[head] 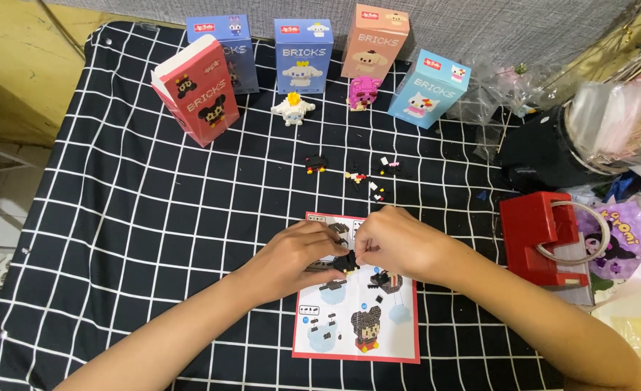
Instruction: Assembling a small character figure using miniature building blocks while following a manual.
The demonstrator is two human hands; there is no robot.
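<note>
Fingers (pixel 332 242) of the left hand (pixel 298 257) and right hand (pixel 396 242) are pinched together on a small black brick piece (pixel 346 262), held at frame centre above the instruction sheet (pixel 356 318) laid on the checked bench (pixel 154 217). Loose bricks (pixel 356 174) are scattered above.

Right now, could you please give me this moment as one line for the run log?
left hand: pinching small black brick piece | right hand: pinching same piece | below: instruction sheet | behind: loose bricks, five boxes
</note>
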